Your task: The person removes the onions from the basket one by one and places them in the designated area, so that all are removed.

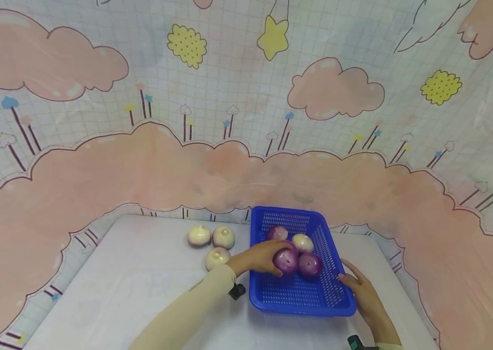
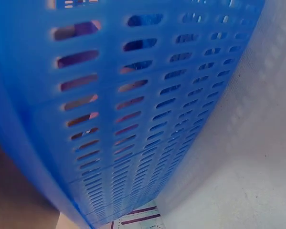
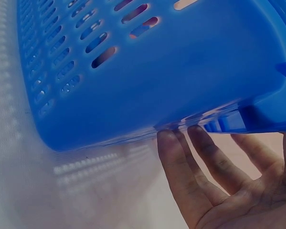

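Observation:
A blue perforated basket (image 1: pixel 290 294) stands on the white table, holding several purple onions (image 1: pixel 309 265) and a white onion (image 1: pixel 302 243). My left hand (image 1: pixel 264 256) reaches over the basket's left rim and grips a purple onion (image 1: pixel 285 262), thumb and fingers on its sides. In the left wrist view the basket wall (image 2: pixel 109 114) covers most of the scene, hiding the held onion's details. At the right rim, my right hand (image 1: pixel 362 289) holds the basket, thumb over the edge. Its fingers (image 3: pixel 219 160) touch the outer wall in the right wrist view.
Three white onions (image 1: pixel 199 236) lie grouped on the table (image 1: pixel 111 282), left of the basket. Behind the table hangs a patterned cloth (image 1: pixel 229 180) with clouds and stars. Dark wrist devices (image 1: pixel 237 291) show by both wrists.

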{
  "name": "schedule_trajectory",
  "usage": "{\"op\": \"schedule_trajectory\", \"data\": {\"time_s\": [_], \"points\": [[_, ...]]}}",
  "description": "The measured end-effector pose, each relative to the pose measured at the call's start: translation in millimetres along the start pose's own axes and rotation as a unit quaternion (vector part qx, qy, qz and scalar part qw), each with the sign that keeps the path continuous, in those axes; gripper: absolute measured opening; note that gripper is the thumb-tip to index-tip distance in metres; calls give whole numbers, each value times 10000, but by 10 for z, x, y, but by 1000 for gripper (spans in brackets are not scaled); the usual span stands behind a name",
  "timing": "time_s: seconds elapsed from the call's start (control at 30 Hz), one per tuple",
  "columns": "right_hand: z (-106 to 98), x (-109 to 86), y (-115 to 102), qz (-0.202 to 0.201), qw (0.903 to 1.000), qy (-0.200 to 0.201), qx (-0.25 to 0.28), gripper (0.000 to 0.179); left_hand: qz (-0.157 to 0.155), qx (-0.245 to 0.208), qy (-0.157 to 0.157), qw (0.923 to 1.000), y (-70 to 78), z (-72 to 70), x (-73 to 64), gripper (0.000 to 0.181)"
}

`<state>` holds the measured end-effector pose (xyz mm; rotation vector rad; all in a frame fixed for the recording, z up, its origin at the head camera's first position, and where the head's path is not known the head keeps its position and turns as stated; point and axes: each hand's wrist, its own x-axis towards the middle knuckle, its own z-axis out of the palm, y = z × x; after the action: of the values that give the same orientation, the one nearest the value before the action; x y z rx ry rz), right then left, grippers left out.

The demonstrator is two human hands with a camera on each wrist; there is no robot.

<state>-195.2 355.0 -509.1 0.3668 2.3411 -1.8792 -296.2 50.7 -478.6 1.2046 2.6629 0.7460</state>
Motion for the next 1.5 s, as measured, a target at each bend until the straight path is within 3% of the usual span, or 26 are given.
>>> {"op": "schedule_trajectory", "data": {"time_s": [0.37, 0.73, 1.0, 1.27, 1.5], "points": [[-4, 14, -3, 16, 10000, 9, 6, 68, -46, -289, 308, 9991, 28, -53, -170, 79], [-5, 13, -7, 46, 10000, -21, 35, 69, 33, -531, 815, 9953, 90, -253, -390, 82], [-4, 2, -7, 75, 10000, -12, 22, 69, -21, -810, 1081, 9908, 51, -356, -576, 77], [-7, 7, 15, 124, 9999, 4, -31, 70, -325, -1288, 1241, 9833, -6, -443, -762, 77], [-16, 22, 28, 128, 9999, -15, -102, 71, -489, -1148, 1608, 9791, -72, -522, -910, 77]]}}
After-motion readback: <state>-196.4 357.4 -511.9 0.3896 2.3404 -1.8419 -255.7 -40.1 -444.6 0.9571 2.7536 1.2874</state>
